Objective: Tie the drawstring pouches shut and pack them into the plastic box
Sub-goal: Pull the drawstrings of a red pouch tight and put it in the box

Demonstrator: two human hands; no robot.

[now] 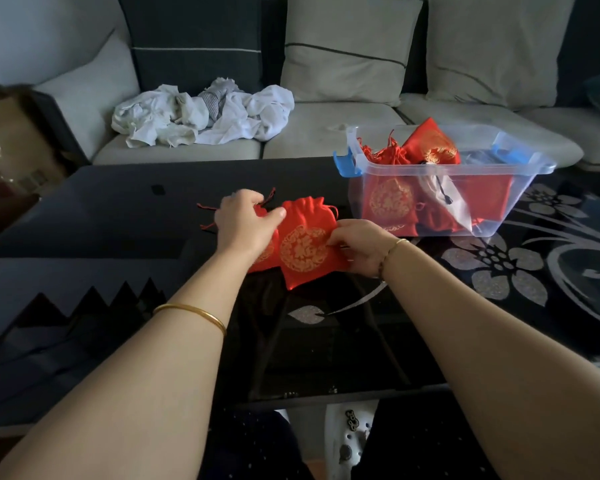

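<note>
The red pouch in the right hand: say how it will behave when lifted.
Likely floppy: the red pouch lies flat and creased where the right hand pinches its edge, so it should sag from one grip. Probably light: it looks thin, barely filled. Its satin sheen hints it may slip off the second pouch that the left hand grips.

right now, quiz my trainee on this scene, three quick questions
1. True or false: the box has a lid on.
2. The right hand pinches: A a cord, B the front pouch, C the box.
3. How many pouches lie on the table outside the box?
Key: 1 false; 2 B; 3 two, the other pouch lying partly under the left hand.
</note>
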